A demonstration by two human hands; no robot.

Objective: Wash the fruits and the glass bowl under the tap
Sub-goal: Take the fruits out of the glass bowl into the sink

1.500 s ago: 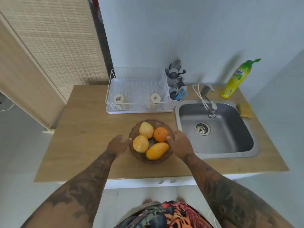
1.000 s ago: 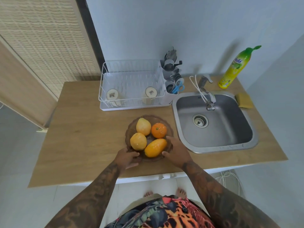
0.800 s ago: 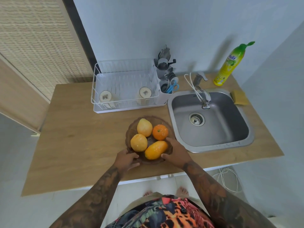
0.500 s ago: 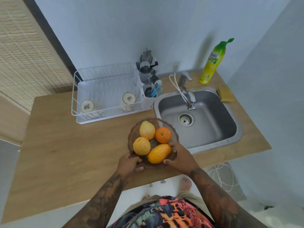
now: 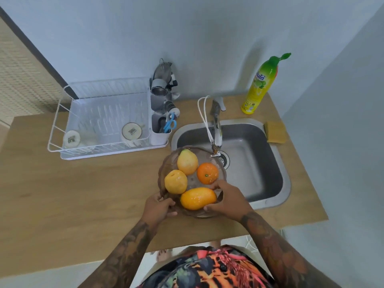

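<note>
A brownish glass bowl (image 5: 204,155) hangs above the counter, its far rim over the left edge of the steel sink (image 5: 264,163). It holds two yellow pears (image 5: 187,162) (image 5: 175,181), an orange (image 5: 207,173) and a mango (image 5: 198,198). My left hand (image 5: 159,208) grips the bowl's near left rim. My right hand (image 5: 227,201) grips the near right rim, fingers touching the mango. The tap (image 5: 216,129) points down just beyond the bowl; no water is visible.
A white dish rack (image 5: 104,125) with two upturned cups and a cutlery holder stands at the back left. A green-yellow dish soap bottle (image 5: 262,84) and a yellow sponge (image 5: 275,132) sit by the sink. The wooden counter (image 5: 72,194) spreads to the left.
Both hands took hold of the bowl, lifted it off the counter and carried it right toward the sink. My view shifted right as well.
</note>
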